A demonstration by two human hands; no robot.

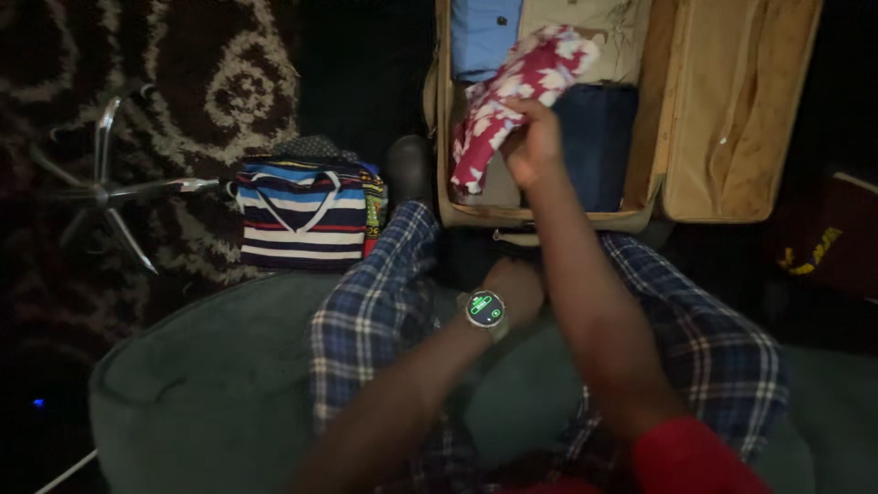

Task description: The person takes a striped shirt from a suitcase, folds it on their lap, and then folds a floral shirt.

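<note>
My right hand (535,146) is shut on a red and white patterned cloth (512,96), held up over an open tan suitcase (549,220). Inside the suitcase lie a light blue shirt (485,32), a beige garment (594,27) and a dark navy garment (594,137). My left hand (517,282), with a lit watch (485,308) on its wrist, sits low between my knees in plaid trousers. My right forearm hides most of its fingers.
The suitcase lid (732,110) lies open to the right. A folded stack of striped clothes (302,215) sits on the patterned rug (229,82) to the left, beside a chrome chair base (105,192). I sit on a green cushion (210,384). A dark bag (832,238) stands at right.
</note>
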